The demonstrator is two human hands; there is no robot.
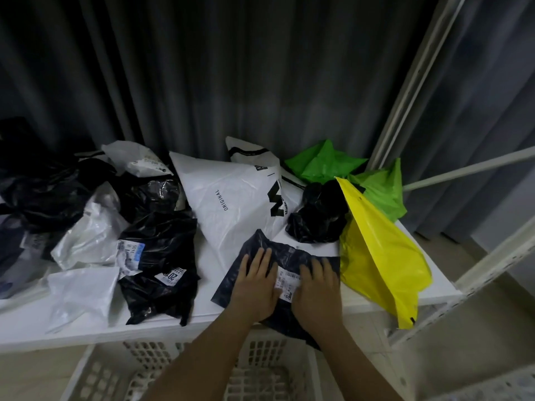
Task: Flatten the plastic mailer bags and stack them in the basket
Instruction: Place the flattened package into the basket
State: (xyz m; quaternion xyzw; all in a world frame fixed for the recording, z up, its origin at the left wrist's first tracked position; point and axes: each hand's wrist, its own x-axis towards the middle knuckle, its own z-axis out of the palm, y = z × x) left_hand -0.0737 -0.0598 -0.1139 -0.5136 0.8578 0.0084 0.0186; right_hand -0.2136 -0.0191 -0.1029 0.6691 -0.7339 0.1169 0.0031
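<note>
Flattening step: left hand and right hand, fingers straight, press dark mailer on worktop. Next, likely: lift it into basket at 6 o'clock.

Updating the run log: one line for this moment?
step: flattening | left hand and right hand: pressing flat on dark mailer bag | place: white shelf | basket: no bags visible

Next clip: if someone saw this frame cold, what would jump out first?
Probably the bright yellow bag hanging over the right end of the white shelf, with green bags behind it. Then both hands, left hand and right hand, pressing flat on a dark mailer bag at the front edge, above a white basket.
</note>
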